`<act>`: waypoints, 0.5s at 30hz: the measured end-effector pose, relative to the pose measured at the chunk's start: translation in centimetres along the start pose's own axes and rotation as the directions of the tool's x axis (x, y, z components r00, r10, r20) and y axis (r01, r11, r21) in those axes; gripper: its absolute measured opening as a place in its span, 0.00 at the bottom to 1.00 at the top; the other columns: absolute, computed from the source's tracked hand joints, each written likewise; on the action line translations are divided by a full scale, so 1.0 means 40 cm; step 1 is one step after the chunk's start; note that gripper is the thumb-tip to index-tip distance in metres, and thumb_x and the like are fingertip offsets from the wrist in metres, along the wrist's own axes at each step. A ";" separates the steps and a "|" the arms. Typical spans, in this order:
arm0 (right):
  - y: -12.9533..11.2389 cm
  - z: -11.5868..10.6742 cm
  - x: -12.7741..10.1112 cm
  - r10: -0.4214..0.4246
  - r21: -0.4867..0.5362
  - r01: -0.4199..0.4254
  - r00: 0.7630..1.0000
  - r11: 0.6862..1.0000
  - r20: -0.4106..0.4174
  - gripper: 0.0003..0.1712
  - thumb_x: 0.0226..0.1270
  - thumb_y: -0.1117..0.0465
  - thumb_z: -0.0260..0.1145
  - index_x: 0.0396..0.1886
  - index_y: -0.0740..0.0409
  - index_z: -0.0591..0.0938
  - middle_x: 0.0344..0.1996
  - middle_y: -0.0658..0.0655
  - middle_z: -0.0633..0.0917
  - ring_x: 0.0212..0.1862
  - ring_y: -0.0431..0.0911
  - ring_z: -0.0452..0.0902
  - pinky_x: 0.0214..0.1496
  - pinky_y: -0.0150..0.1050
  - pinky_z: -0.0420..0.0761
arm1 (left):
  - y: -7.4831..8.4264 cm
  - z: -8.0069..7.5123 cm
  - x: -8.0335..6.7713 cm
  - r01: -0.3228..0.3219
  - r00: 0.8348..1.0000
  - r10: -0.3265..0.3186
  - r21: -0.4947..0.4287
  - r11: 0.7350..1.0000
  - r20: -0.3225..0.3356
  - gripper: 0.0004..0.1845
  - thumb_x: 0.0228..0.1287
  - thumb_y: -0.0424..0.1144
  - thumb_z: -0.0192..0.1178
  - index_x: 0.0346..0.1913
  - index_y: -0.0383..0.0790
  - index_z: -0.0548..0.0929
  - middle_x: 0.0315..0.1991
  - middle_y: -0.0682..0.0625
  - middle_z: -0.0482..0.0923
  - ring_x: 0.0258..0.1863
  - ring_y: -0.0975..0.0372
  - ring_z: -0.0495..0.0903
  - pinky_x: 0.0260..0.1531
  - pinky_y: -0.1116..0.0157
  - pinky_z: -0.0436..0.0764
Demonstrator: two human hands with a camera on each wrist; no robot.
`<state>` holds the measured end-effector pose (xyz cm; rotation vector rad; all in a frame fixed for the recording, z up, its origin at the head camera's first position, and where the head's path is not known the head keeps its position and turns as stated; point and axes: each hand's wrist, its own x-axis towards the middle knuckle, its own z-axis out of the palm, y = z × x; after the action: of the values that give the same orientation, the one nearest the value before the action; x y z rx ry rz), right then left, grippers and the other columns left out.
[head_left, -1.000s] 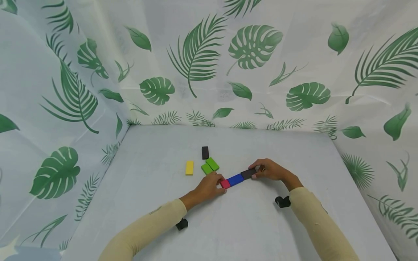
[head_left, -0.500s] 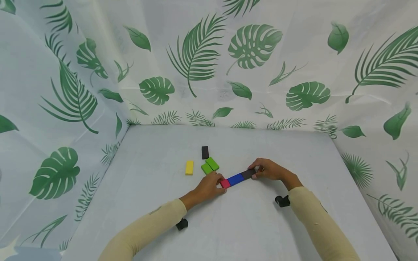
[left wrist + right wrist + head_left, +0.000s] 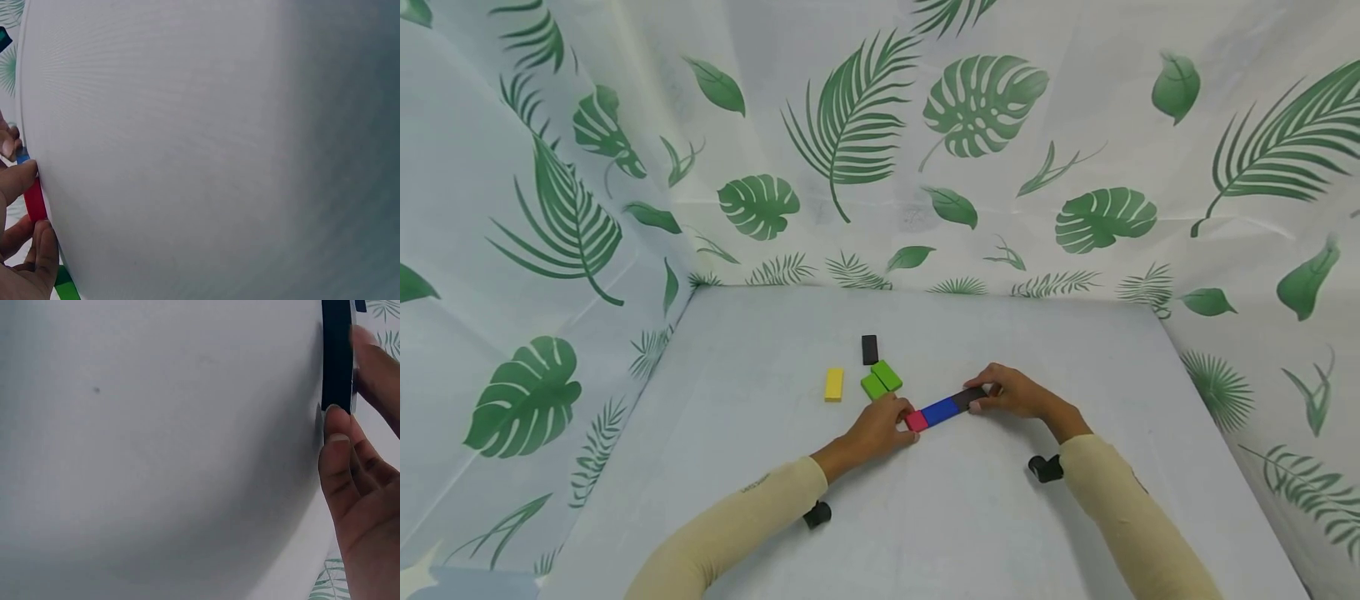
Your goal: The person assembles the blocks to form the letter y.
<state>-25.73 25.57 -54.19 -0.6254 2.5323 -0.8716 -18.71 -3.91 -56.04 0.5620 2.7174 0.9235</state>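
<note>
A red block [image 3: 917, 421], a blue block [image 3: 940, 411] and a black block [image 3: 967, 399] lie end to end in a slanting row on the white table. My left hand [image 3: 877, 429] grips the red block at the row's left end, thumb on the near side and fingers on the far side, as the left wrist view also shows. At the opposite end, my right hand [image 3: 1017, 393] pinches the black block between thumb and fingers. In the right wrist view its fingertips touch the dark block's sides and end [image 3: 337, 359].
Just beyond the left hand, two green blocks [image 3: 887, 376] lie side by side. Behind them is another black block [image 3: 869, 350], and a yellow block [image 3: 834, 385] lies to their left. Leaf-printed sheets [image 3: 985, 192] stand around the white table [image 3: 760, 358].
The right hand's thumb and fingers have slid slightly left along the black block. The left hand and the loose blocks hold their places.
</note>
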 end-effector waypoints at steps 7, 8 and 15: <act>0.010 0.026 0.007 -0.031 -0.013 0.030 0.995 0.999 -0.097 0.16 0.66 0.56 0.72 0.52 0.52 0.88 0.44 0.51 0.82 0.40 0.42 0.74 0.43 0.35 0.75 | 0.001 0.000 -0.002 -0.001 1.000 0.001 -0.002 1.000 0.001 0.18 0.60 0.44 0.73 0.50 0.41 0.84 0.35 0.55 0.73 0.34 0.68 0.70 0.34 0.73 0.72; 0.010 0.028 0.006 -0.038 -0.019 0.036 0.994 0.999 -0.105 0.16 0.66 0.56 0.72 0.52 0.52 0.88 0.44 0.52 0.82 0.40 0.42 0.74 0.43 0.35 0.75 | 0.000 0.000 -0.002 -0.001 1.000 0.001 -0.003 1.000 0.000 0.18 0.60 0.44 0.73 0.50 0.41 0.84 0.35 0.55 0.73 0.34 0.68 0.70 0.35 0.73 0.72; 0.010 0.034 0.004 -0.037 -0.015 0.035 0.990 0.999 -0.139 0.17 0.65 0.57 0.72 0.53 0.55 0.86 0.43 0.53 0.83 0.39 0.43 0.72 0.41 0.36 0.74 | -0.003 0.001 0.000 -0.015 1.000 0.015 -0.002 1.000 -0.011 0.18 0.60 0.44 0.73 0.50 0.40 0.84 0.35 0.55 0.73 0.34 0.68 0.70 0.35 0.73 0.72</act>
<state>-25.30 25.12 -55.49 -0.6367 2.6604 -0.9426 -18.74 -3.96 -56.13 0.5792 2.7253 0.9349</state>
